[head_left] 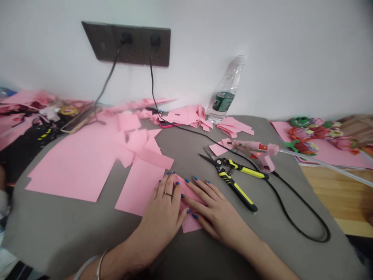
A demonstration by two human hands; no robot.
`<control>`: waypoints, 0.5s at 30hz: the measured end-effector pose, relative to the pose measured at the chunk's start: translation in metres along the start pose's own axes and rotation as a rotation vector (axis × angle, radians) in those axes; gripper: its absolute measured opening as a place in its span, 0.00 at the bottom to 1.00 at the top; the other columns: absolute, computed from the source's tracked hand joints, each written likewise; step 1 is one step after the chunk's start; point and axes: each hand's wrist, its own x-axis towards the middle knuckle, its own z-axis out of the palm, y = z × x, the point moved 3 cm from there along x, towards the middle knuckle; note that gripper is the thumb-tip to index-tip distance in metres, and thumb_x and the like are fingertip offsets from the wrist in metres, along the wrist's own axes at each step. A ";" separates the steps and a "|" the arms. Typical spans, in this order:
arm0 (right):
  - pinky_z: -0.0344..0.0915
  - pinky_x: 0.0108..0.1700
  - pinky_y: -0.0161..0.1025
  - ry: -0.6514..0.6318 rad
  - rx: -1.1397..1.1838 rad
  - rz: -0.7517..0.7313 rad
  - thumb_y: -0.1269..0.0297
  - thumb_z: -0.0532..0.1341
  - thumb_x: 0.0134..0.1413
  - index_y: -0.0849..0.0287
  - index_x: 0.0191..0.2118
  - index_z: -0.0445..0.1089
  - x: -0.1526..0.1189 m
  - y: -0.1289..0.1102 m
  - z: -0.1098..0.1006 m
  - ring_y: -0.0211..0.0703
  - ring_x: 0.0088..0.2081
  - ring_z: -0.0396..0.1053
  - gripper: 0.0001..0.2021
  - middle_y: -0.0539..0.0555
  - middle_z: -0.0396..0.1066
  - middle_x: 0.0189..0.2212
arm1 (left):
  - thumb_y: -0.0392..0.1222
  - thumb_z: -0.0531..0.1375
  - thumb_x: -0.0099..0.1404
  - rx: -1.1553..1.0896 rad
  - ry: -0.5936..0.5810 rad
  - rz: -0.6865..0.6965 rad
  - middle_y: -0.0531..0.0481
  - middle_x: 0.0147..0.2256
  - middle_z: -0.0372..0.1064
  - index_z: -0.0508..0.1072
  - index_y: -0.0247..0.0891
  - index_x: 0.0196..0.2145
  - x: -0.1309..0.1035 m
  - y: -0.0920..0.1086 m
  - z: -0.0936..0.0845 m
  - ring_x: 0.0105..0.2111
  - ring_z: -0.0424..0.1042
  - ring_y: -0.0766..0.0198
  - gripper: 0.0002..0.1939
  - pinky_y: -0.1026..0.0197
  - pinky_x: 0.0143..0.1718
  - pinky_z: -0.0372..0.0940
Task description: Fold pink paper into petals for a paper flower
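A piece of pink paper [191, 224] lies on the grey table under both hands, near the front middle. My left hand [164, 206] rests on its left part with the fingers fairly straight and flat; one finger wears a ring. Spread over its right part are the fingers of my right hand [214, 208], lying flat. The hands nearly touch at the fingertips and cover much of the paper. Just left of my left hand lies a larger pink sheet [136, 186].
Yellow-black pliers [237, 190] and a pink glue gun [262, 149] with a looping black cable lie right. A bottle [223, 99] leans on the wall. Pink sheets [78, 163] spread left, a phone [80, 120] behind. Paper flowers [311, 134] lie far right.
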 end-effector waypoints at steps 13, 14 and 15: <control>0.62 0.62 0.63 -0.009 0.012 0.003 0.72 0.57 0.62 0.50 0.64 0.66 0.001 0.001 -0.002 0.61 0.68 0.56 0.26 0.58 0.57 0.69 | 0.38 0.58 0.67 -0.008 0.020 -0.017 0.20 0.61 0.61 0.63 0.21 0.58 -0.006 0.005 0.004 0.61 0.64 0.34 0.25 0.37 0.57 0.67; 0.62 0.62 0.64 -0.011 0.008 0.002 0.72 0.57 0.62 0.50 0.65 0.66 0.001 0.001 -0.002 0.61 0.68 0.56 0.26 0.58 0.57 0.69 | 0.39 0.58 0.68 -0.018 0.018 -0.022 0.20 0.62 0.61 0.63 0.21 0.58 -0.006 0.004 0.004 0.62 0.64 0.34 0.24 0.36 0.57 0.67; 0.62 0.62 0.64 -0.015 0.004 0.000 0.72 0.57 0.62 0.50 0.65 0.65 0.001 0.001 -0.002 0.61 0.68 0.56 0.26 0.58 0.57 0.69 | 0.39 0.58 0.68 -0.026 0.014 -0.026 0.20 0.63 0.60 0.64 0.22 0.58 -0.006 0.004 0.004 0.62 0.63 0.34 0.24 0.36 0.57 0.66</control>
